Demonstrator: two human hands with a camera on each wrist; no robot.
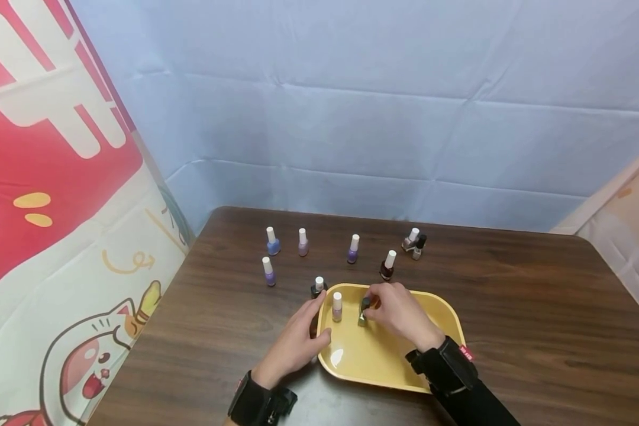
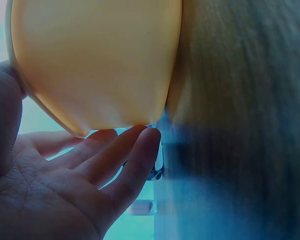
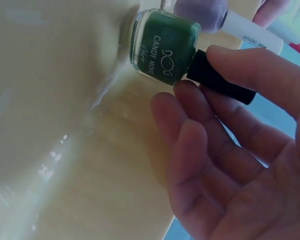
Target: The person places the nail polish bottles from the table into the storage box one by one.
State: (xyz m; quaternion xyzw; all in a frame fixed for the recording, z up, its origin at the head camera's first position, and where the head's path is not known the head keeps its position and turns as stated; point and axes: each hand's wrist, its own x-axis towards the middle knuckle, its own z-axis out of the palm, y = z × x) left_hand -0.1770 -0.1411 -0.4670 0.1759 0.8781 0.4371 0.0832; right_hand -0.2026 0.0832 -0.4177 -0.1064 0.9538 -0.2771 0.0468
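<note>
My right hand [image 1: 404, 313] pinches the black cap of a green nail polish bottle [image 3: 167, 45] between thumb and fingers, inside a yellow tray [image 1: 383, 355]. The bottle is upright, low over the tray floor; whether it touches is hard to tell. Just left of it in the tray stands a pale purple nail polish bottle [image 1: 337, 307] with a white cap. My left hand [image 1: 295, 340] lies at the tray's left end, its nearly straight fingers touching the outer wall and the thumb at the rim. A dark nail polish bottle [image 1: 318, 286] stands by its fingertips, partly hidden.
Behind the tray on the brown table [image 1: 538, 307] stand more bottles: blue [image 1: 273, 244], light mauve [image 1: 303, 244], purple [image 1: 352, 251], another purple [image 1: 269, 273], dark red [image 1: 387, 268], and a grey one [image 1: 409, 241] close against a black-capped one [image 1: 418, 248].
</note>
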